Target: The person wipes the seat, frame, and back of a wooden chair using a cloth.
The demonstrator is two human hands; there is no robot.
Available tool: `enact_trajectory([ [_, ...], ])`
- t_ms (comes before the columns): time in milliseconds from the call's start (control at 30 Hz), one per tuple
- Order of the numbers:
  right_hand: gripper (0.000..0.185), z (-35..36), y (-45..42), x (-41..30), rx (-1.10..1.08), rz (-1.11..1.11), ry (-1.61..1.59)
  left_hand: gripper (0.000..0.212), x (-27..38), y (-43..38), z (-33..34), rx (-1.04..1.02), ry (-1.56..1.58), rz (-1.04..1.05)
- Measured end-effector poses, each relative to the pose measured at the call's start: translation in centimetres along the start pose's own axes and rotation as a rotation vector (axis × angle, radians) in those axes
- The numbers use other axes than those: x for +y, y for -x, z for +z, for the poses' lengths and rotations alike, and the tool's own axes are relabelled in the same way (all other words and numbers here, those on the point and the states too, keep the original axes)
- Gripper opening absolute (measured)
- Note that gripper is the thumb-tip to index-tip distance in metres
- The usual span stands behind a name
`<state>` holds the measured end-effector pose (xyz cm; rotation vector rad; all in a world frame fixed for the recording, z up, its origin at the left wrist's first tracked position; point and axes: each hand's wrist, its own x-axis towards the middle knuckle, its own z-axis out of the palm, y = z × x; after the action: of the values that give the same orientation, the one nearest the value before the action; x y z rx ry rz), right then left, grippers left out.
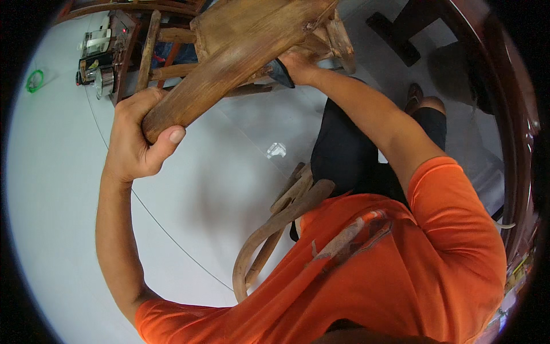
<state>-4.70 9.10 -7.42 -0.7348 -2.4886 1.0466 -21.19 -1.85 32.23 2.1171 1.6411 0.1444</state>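
A piece of wooden furniture, perhaps a chair, with a broad curved wooden rail (pixel 223 73) is raised before me at the top of the view. My left hand (pixel 139 133) is wrapped around the rail's lower left end, its thumb along the underside. Behind the rail, my right hand (pixel 298 66) is at the furniture's wooden frame; most of its fingers are hidden. A dark, pointed object (pixel 281 74) shows beside the right hand, partly covered by the rail; I cannot tell what it is or whether the hand holds it.
A curved wooden armrest (pixel 258 236) stands close by my body. Clear containers and a metal cup (pixel 104 81) sit at the upper left, near a green ring (pixel 35 81) on the pale floor. Dark polished wooden furniture (pixel 513 129) curves along the right edge. A thin line crosses the floor.
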Motion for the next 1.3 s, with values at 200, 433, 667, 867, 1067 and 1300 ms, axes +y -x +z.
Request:
enact_trajectory([
  [200,0.015,-1.9,-1.4,-2.8,0.192,-0.213,0.048,0.050,0.5,-0.8,-0.6,0.015,-0.066,0.028],
  [433,0.049,-9.4,-1.7,-15.9,0.276,-0.451,-0.471,0.057,-0.3,-0.5,0.0,-0.009,-0.090,0.023],
  [667,0.034,0.7,-2.8,-7.4,0.500,-0.274,-0.175,0.062,0.2,-0.7,-0.3,-0.036,-0.066,0.008],
  [867,0.017,0.9,-1.2,-1.0,-0.032,0.159,-0.271,0.062,-0.3,0.6,-0.3,-0.015,-0.059,-0.034],
  [1067,0.020,2.5,1.3,3.2,0.075,0.283,-0.064,0.061,1.0,-2.6,-0.4,0.013,-0.102,0.033],
  [1300,0.017,-13.1,12.1,-6.8,0.415,0.198,-0.756,0.049,0.6,0.4,0.5,0.136,-0.132,0.047],
])
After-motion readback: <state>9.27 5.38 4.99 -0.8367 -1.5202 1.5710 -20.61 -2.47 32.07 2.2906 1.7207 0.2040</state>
